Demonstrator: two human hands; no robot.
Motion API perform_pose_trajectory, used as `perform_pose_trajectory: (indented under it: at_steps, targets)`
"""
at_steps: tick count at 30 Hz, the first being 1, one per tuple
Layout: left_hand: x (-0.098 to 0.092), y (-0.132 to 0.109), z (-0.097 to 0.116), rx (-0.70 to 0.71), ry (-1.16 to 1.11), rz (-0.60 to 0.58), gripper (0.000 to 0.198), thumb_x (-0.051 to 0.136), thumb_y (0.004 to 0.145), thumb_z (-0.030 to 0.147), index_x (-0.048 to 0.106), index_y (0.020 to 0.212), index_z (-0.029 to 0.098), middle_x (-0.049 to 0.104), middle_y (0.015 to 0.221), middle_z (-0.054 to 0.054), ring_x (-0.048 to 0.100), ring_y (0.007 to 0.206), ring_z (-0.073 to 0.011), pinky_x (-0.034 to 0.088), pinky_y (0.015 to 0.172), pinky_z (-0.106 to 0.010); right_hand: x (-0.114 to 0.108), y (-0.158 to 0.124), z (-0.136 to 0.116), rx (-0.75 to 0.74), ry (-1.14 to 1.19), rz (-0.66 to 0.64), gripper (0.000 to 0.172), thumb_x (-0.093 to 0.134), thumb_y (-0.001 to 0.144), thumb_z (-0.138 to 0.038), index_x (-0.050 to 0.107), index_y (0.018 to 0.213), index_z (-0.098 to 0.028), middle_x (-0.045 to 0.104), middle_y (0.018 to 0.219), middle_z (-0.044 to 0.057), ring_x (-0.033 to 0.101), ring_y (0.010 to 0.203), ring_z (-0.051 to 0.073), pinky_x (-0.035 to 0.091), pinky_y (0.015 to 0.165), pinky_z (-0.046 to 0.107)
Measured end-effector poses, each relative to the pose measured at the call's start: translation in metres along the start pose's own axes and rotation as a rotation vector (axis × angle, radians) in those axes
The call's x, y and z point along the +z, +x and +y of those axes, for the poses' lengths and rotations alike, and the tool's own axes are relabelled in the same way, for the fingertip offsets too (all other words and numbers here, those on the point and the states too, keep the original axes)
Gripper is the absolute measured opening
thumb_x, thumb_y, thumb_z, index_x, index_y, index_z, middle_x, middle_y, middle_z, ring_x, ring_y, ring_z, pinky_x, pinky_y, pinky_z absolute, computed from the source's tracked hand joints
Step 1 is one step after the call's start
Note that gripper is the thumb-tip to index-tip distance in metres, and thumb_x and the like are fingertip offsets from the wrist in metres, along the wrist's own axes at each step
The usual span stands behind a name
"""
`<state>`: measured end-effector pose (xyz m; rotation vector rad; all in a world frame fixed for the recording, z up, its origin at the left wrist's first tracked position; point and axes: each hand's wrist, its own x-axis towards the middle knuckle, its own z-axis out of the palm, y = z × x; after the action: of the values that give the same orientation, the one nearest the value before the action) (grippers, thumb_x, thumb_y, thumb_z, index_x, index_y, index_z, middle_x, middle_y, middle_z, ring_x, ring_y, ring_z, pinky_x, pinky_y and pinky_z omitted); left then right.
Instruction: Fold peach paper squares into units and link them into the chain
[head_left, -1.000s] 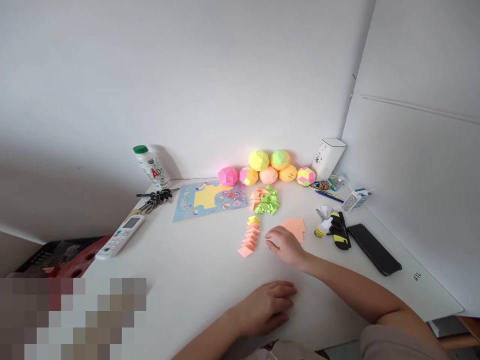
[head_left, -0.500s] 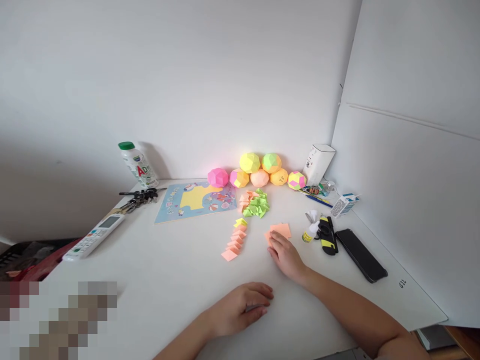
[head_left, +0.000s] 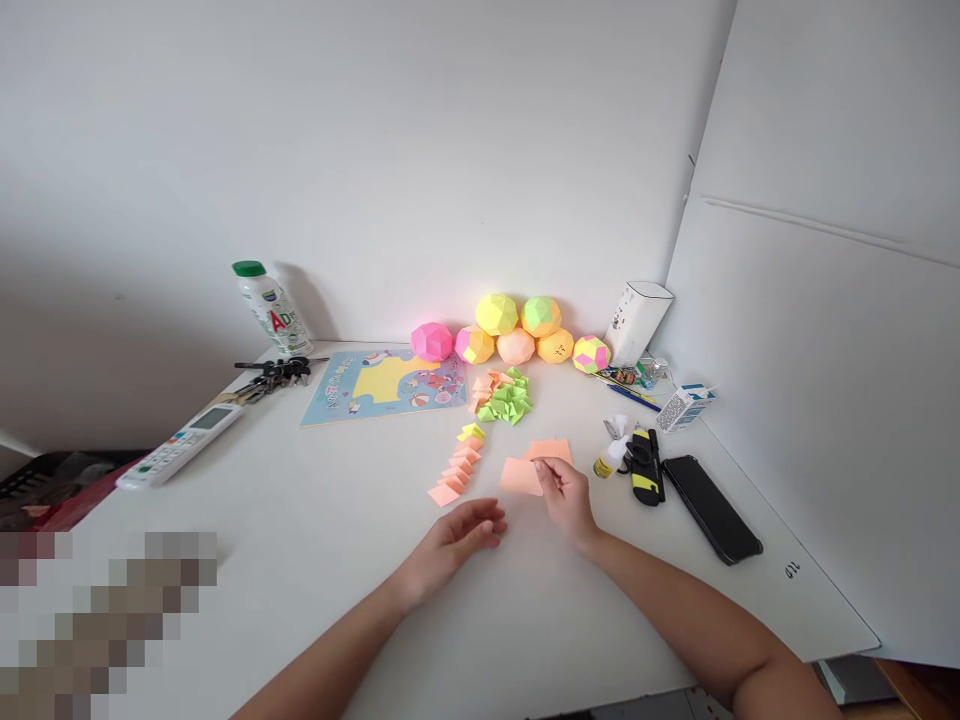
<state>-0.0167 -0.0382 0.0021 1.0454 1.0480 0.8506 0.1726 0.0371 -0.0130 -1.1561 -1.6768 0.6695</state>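
Between the thumb and fingers of my right hand (head_left: 568, 497) is a sheet of peach paper (head_left: 519, 477), held by its right side. Behind it on the table lies more peach paper (head_left: 553, 451). My left hand (head_left: 455, 540) is to the left and nearer me, fingers curved and apart, holding nothing. A row of folded peach pieces (head_left: 457, 470) runs just beyond my left hand, with a yellow folded piece (head_left: 471, 432) at its far end. Farther back sits a heap of green folded pieces (head_left: 507, 398) with peach ones at its left.
Several faceted paper balls (head_left: 496, 315) are stacked against the wall. A blue printed board (head_left: 330, 398), a bottle (head_left: 274, 315), keys (head_left: 279, 375) and a remote (head_left: 184, 445) stand left. Right are a glue bottle (head_left: 609, 460), a yellow-black cutter (head_left: 645, 470), a phone (head_left: 712, 508) and a small carton (head_left: 684, 408).
My right hand has taken a peach sheet from the others and drawn it left and toward me. My left hand has moved forward and left, its fingers spreading. The view has shifted slightly.
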Motion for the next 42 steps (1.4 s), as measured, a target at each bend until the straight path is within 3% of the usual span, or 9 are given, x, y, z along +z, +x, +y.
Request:
perform_pose_trajectory:
  at_steps: [3,8,12,14,19,29,33,38,42]
  targets:
    - [0.009,0.006,0.004,-0.051,-0.067,0.11,0.045,0.07,0.069,0.044,0.058,0.105,0.019,0.062,0.107,-0.008,0.06,0.097,-0.0222,0.049,0.086,-0.036,0.004,-0.005,-0.006,0.174,0.147,-0.088,0.029,0.053,0.084,-0.039,0.066,0.078,-0.014,0.063,0.065,0.004,0.056,0.061,0.016,0.046,0.055,0.026]
    - [0.022,0.02,0.01,-0.154,-0.085,0.278,0.037,0.07,0.067,0.047,0.058,0.084,0.017,0.065,0.086,-0.004,0.063,0.076,-0.0168,0.05,0.066,-0.028,0.007,-0.01,-0.002,0.258,0.324,-0.212,0.025,0.062,0.076,-0.039,0.068,0.078,-0.015,0.065,0.074,0.004,0.058,0.068,0.016,0.048,0.064,0.028]
    - [0.027,0.026,0.003,-0.042,-0.006,0.382,0.035,0.064,0.071,0.049,0.052,0.065,0.017,0.057,0.056,0.002,0.054,0.054,-0.0112,0.041,0.048,-0.021,0.007,-0.012,0.004,0.372,0.433,-0.284,0.033,0.068,0.072,-0.038,0.063,0.096,-0.017,0.062,0.071,0.001,0.056,0.063,0.014,0.047,0.059,0.026]
    - [0.026,0.025,-0.001,0.016,-0.017,0.364,0.035,0.061,0.075,0.049,0.052,0.066,0.017,0.055,0.052,0.003,0.049,0.046,-0.009,0.039,0.046,-0.021,0.006,-0.012,0.004,0.407,0.453,-0.344,0.036,0.07,0.071,-0.038,0.062,0.099,-0.017,0.059,0.069,-0.001,0.055,0.061,0.012,0.046,0.056,0.025]
    - [0.019,0.019,-0.003,0.046,-0.033,0.296,0.035,0.057,0.078,0.051,0.051,0.071,0.017,0.054,0.05,0.004,0.045,0.038,-0.0079,0.034,0.04,-0.021,0.002,-0.012,-0.003,0.423,0.542,-0.487,0.029,0.063,0.077,-0.042,0.055,0.071,-0.015,0.054,0.059,-0.003,0.054,0.053,0.011,0.045,0.05,0.023]
    - [0.011,0.02,-0.002,-0.003,-0.092,0.26,0.042,0.048,0.083,0.055,0.04,0.061,0.019,0.048,0.044,0.005,0.04,0.037,-0.0072,0.031,0.039,-0.02,-0.004,-0.008,-0.009,0.38,0.524,-0.548,0.029,0.057,0.082,-0.044,0.056,0.073,-0.016,0.055,0.062,-0.001,0.056,0.055,0.011,0.046,0.052,0.023]
    - [0.011,0.02,0.002,0.018,-0.131,0.262,0.035,0.047,0.085,0.05,0.048,0.073,0.017,0.053,0.055,0.004,0.048,0.044,-0.0082,0.04,0.046,-0.022,-0.003,-0.009,-0.011,0.258,0.451,-0.484,0.022,0.061,0.08,-0.038,0.058,0.085,-0.017,0.061,0.073,0.003,0.059,0.063,0.014,0.049,0.056,0.025]
    - [0.013,0.021,0.005,0.003,-0.185,0.326,0.045,0.058,0.079,0.047,0.04,0.109,0.02,0.06,0.073,0.002,0.059,0.052,-0.0129,0.048,0.05,-0.027,-0.001,-0.011,-0.017,-0.226,0.18,-0.289,0.008,0.057,0.082,-0.018,0.06,0.075,-0.019,0.063,0.074,0.005,0.057,0.069,0.017,0.05,0.064,0.032]
    - [0.011,0.018,0.007,-0.03,-0.078,0.302,0.035,0.051,0.081,0.052,0.051,0.088,0.018,0.059,0.066,0.001,0.059,0.056,-0.0147,0.049,0.057,-0.029,-0.001,-0.013,-0.015,-0.515,-0.011,-0.272,0.014,0.055,0.081,-0.012,0.064,0.085,-0.022,0.062,0.07,0.005,0.056,0.075,0.02,0.05,0.067,0.035]
